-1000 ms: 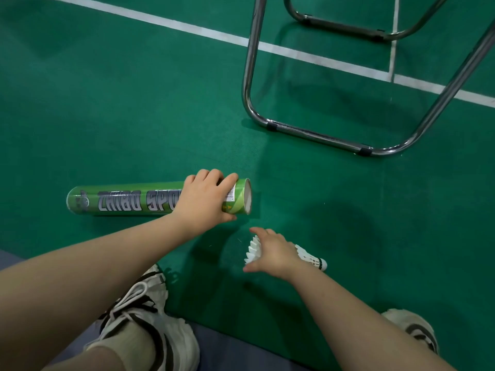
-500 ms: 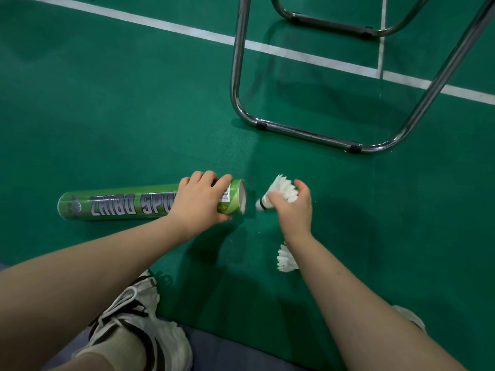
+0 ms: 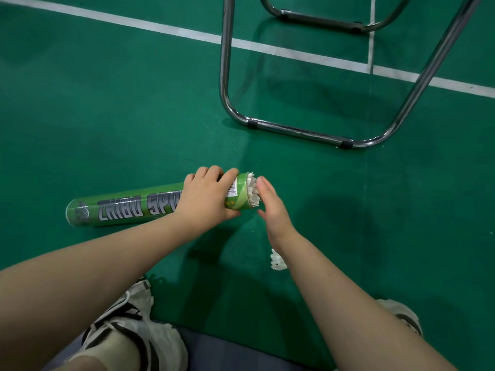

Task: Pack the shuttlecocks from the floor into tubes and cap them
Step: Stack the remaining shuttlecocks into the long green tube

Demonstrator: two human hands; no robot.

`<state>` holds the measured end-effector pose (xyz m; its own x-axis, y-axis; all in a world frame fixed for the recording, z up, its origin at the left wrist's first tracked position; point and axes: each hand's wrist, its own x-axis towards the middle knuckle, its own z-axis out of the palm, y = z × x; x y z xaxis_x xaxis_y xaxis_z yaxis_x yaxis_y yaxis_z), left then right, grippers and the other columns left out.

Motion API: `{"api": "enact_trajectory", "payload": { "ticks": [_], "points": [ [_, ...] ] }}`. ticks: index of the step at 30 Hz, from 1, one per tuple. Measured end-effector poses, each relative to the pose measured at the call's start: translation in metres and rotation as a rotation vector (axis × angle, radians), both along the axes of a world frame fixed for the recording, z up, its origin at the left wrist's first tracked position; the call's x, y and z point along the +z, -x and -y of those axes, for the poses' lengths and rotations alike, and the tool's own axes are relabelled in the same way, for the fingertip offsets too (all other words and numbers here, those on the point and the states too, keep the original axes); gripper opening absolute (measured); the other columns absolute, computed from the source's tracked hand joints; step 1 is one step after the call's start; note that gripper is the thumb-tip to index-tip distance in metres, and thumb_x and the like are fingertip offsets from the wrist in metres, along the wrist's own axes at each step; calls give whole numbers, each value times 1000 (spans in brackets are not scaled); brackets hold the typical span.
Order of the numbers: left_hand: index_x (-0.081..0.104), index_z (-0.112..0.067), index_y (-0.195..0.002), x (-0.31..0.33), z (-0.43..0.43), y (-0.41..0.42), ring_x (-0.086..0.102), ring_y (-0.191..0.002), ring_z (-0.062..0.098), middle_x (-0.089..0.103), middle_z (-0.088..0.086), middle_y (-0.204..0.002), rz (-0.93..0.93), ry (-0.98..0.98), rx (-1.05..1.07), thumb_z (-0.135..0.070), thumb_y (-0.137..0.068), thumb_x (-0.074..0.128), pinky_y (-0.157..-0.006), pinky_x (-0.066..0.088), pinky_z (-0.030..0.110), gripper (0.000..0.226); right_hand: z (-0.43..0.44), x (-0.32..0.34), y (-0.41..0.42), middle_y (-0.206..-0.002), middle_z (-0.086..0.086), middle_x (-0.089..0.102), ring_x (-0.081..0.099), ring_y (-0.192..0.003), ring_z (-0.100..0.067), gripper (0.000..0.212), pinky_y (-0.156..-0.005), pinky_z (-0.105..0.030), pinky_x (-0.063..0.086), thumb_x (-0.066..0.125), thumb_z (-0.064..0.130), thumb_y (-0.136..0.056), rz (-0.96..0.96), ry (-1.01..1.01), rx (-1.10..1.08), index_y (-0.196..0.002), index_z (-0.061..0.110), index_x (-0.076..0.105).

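Item: tube, lying on the court floor toward its near edge; our left hand grips it by the open mouth. Shuttlecock, feathers showing at that mouth; our right hand, fingers straight, presses it in. Step: loading. Next, we judge: pick up the spare shuttlecock beside our right forearm.
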<state>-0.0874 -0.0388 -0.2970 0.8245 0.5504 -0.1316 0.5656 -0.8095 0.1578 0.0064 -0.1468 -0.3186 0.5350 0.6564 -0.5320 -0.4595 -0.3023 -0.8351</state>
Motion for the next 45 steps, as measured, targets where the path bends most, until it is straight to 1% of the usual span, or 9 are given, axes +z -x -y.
{"api": "enact_trajectory", "payload": {
  "ticks": [4,8,17,22,25,28,31,35,45],
  "points": [
    [40,-24,-133,1,-2,-3,44,-108,28,50,5,-118,7,-1,21,-53,-63,74,-89,34,40,83,6,4,-8,-107,-2,66,60,-93,-2,26,-84,-12,45,49,27,-94,195,-85,-257,-106,12,66],
    [40,-23,-133,2,0,-5,44,-108,29,50,6,-118,9,0,16,-51,-63,74,-88,34,40,83,3,5,-9,-83,-2,71,65,-78,-6,35,-77,-17,49,45,37,-89,208,-140,-86,-80,16,71],
    [38,-20,-137,9,18,-13,43,-108,30,49,8,-118,-8,-15,-47,-53,-64,75,-88,33,41,88,6,22,-41,-94,-1,65,61,-78,-5,33,-74,-17,46,37,34,-97,-63,-27,459,-104,13,61],
    [29,-22,-143,6,38,-20,40,-113,29,45,7,-122,-57,1,-117,-54,-69,71,-92,30,39,91,11,7,-32,-138,-9,49,50,-123,-19,69,-108,-40,34,57,64,-72,-141,69,517,-128,24,53],
    [32,-20,-141,5,33,-22,42,-110,30,46,8,-120,-53,6,-139,-55,-67,71,-90,32,40,90,13,9,-24,-132,-10,53,49,-121,-17,53,-108,-37,33,56,57,-82,-61,41,288,-117,18,62],
    [33,-21,-139,11,22,-28,42,-110,29,47,7,-119,-35,-22,-112,-57,-65,71,-89,34,40,90,20,11,-26,-76,-5,65,57,-74,-15,24,-72,-29,44,55,28,-91,122,-34,-193,-73,15,65],
    [31,-22,-140,14,17,-28,42,-112,28,47,6,-121,-61,-30,-112,-60,-66,70,-91,34,39,92,40,-5,-29,-80,7,63,58,-82,-14,7,-72,-27,42,58,25,-87,399,228,-69,-83,22,63],
    [31,-22,-140,11,17,-24,42,-113,28,47,6,-123,-91,-32,-130,-60,-66,69,-92,34,40,92,75,-35,-26,-133,5,46,39,-126,-19,58,-103,-38,30,66,48,-77,662,504,616,-131,37,45],
    [29,-23,-141,7,24,-24,41,-113,27,46,4,-123,-129,-46,-147,-62,-67,67,-92,34,40,92,110,-57,-10,-144,11,34,29,-132,-15,97,-110,-38,17,72,55,-67,873,517,798,-145,35,18]
  ]
}}
